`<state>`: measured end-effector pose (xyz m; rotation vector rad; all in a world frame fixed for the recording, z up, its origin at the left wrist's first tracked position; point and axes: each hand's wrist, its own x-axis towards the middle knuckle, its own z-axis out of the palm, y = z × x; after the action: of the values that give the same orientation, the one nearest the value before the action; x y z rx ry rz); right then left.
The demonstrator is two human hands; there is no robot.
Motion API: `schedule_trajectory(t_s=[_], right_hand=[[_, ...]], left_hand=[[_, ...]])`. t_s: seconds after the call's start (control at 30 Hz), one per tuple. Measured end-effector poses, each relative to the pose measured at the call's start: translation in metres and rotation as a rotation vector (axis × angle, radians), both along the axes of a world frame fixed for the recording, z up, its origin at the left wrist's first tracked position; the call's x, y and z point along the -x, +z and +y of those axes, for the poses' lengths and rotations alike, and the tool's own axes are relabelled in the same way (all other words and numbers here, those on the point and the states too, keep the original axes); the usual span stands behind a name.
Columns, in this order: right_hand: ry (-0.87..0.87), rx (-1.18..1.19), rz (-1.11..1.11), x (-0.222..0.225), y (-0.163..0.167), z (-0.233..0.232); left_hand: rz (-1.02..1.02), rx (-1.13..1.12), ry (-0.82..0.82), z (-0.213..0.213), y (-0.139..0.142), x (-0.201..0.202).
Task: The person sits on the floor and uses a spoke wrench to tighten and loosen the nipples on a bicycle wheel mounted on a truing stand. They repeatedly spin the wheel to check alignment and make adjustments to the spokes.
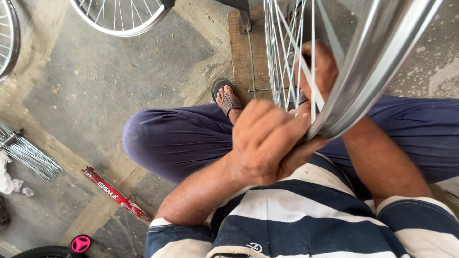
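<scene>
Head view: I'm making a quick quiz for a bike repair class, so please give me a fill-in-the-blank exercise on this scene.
1. The left hand grips the shiny metal ____ of the bicycle wheel.
2. The right hand reaches in among the thin metal ____.
3. A bundle of loose spokes lies on the concrete ____.
4. The person's foot wears a brown ____.

Missing words: rim; spokes; floor; sandal
</scene>
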<state>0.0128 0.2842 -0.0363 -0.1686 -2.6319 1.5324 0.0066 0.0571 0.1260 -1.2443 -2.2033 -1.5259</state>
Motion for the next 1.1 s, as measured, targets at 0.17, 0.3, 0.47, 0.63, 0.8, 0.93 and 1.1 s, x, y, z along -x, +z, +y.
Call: schedule_trajectory(t_s=[0.17, 0.3, 0.47, 0.63, 0.8, 0.93, 1.1], right_hand=[[-0.047, 0.205, 0.054, -0.013, -0.012, 0.036], [-0.119, 0.082, 0.014, -0.025, -0.011, 0.044], [-0.214, 0.109, -0.202, -0.025, 0.001, 0.038], [-0.002, -0.131, -0.073, -0.016, 0.008, 0.038], [-0.070, -0.066, -0.062, -0.006, 0.001, 0.041], [-0.049, 0.019, -0.062, 0.001, 0.001, 0.040], [-0.078, 0.005, -0.140, 0.006, 0.006, 0.028]], left_hand=[[0.047, 0.554, 0.017, -0.011, -0.081, -0.007], [-0.215, 0.592, 0.185, -0.021, -0.105, -0.004], [-0.347, 0.808, 0.253, -0.021, -0.124, 0.032], [-0.422, 0.631, 0.340, -0.010, -0.161, 0.048], [-0.296, 0.617, 0.237, 0.000, -0.145, 0.041], [-0.324, 0.292, 0.145, -0.006, -0.071, 0.023], [-0.017, 0.063, -0.026, -0.010, -0.004, 0.024]])
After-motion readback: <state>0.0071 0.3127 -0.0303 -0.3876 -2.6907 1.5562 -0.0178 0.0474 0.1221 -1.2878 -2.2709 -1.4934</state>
